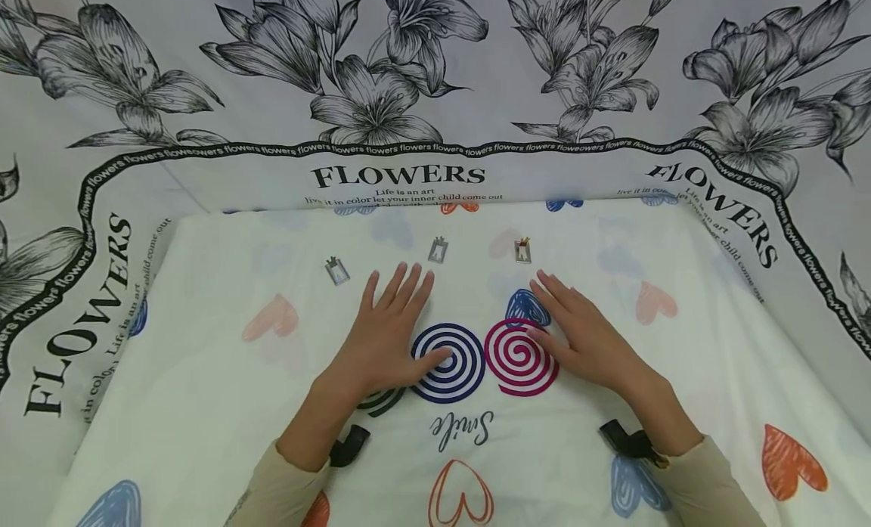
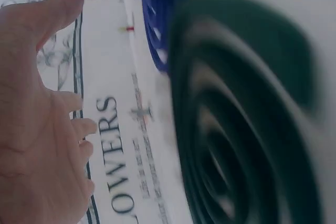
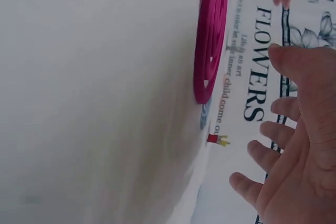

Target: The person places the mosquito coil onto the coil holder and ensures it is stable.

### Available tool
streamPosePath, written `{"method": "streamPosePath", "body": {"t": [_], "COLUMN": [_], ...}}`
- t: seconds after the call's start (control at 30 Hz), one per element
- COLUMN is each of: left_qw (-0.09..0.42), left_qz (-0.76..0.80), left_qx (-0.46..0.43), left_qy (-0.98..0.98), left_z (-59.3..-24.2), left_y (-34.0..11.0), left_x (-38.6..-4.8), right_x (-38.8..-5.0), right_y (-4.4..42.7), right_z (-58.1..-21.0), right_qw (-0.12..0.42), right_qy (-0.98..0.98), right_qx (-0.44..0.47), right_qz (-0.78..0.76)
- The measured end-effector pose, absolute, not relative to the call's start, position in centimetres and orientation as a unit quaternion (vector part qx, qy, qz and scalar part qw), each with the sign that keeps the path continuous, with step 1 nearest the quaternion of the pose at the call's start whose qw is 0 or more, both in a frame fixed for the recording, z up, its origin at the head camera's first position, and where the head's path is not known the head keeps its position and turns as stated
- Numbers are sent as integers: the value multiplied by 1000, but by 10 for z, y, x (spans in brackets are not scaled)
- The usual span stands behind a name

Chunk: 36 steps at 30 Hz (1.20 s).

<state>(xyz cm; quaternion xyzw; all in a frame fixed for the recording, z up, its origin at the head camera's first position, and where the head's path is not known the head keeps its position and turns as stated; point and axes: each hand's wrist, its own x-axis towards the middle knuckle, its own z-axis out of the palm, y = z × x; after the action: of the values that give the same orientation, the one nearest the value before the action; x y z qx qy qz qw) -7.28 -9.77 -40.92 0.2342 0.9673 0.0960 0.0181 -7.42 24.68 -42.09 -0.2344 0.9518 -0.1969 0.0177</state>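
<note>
In the head view, three spiral mosquito coils lie side by side on the white cloth: a dark green coil [image 1: 383, 400], mostly hidden under my left wrist, a blue coil [image 1: 469, 383] and a pink coil [image 1: 520, 387]. My left hand [image 1: 388, 338] is spread flat, palm down, its thumb over the blue coil's middle. My right hand [image 1: 588, 334] is also spread, with the thumb over the pink coil's right edge. Whether either thumb touches a coil cannot be told. Beyond the fingertips lie small metal coil stands: a left stand [image 1: 336, 271], a middle stand [image 1: 438, 249] and a right stand [image 1: 522, 249].
A white cloth with printed hearts [image 1: 656, 303] covers the table. Behind and at the sides hangs a flower-printed cloth [image 1: 401, 175]. Black straps [image 1: 350, 445] are on both wrists. The green coil looms large and blurred in the left wrist view.
</note>
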Motion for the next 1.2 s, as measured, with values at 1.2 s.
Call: {"method": "streamPosePath", "body": {"t": [1.2], "left_qw": [109], "left_qz": [122], "left_qx": [313], "left_qy": [935], "left_z": [-423], "left_y": [-12], "left_x": [-69], "right_x": [-67], "right_y": [250], "right_z": [-425], "right_qw": [108], "right_qy": [925], "right_qx": [-258], "right_qz": [-258]}}
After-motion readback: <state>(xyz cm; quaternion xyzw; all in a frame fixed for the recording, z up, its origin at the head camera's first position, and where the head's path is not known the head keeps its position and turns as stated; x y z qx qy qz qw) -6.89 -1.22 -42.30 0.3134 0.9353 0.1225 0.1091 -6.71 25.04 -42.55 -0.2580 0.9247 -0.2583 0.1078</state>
